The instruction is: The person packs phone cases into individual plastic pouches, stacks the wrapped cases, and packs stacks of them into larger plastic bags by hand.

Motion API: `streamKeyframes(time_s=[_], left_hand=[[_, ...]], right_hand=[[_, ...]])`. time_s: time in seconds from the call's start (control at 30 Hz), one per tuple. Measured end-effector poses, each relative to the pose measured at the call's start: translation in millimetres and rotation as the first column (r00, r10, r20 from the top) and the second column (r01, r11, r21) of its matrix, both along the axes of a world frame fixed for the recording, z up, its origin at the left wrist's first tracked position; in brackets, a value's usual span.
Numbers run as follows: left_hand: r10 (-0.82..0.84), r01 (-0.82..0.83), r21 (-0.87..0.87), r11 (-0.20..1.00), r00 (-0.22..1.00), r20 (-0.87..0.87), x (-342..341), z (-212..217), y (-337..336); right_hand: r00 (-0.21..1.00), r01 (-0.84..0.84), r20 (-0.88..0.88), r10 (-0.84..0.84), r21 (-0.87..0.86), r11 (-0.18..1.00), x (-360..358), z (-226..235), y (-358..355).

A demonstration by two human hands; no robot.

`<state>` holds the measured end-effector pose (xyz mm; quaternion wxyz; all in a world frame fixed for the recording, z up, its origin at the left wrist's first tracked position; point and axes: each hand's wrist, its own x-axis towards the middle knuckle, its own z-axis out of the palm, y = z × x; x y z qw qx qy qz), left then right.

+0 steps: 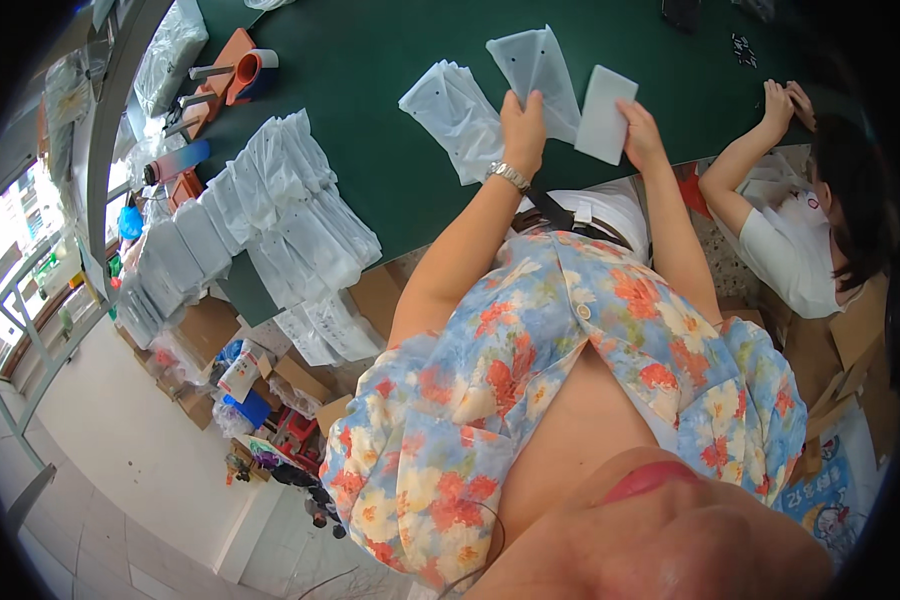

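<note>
Green table carries stacks of clear bags at the left. Next, the left hand pinches a translucent plastic bag. Right hand grips a white flat pad just beside it.

Single head-worn fisheye view, looking steeply down along the wearer's own chest and forearms toward the green desk. Close to the body, farther from the desk top. Straight edges bent near the rim; floor and windows caught at far left.
</note>
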<state>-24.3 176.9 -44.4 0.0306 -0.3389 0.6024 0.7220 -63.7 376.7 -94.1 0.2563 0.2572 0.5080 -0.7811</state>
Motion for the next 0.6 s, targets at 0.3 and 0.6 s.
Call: streamKeyframes(time_s=[0.3,0.6], left_hand=[[-0.092,0.106,0.026,0.994,0.942,-0.324,34,55,-15],[0.105,-0.183,-0.299,0.937,0.96,-0.259,60,79,-38]], right_hand=[[0.988,-0.116,-0.11,0.109,-0.062,0.991,-13,100,-94],[0.859,-0.33,-0.381,0.342,0.098,0.939,9,131,-160]])
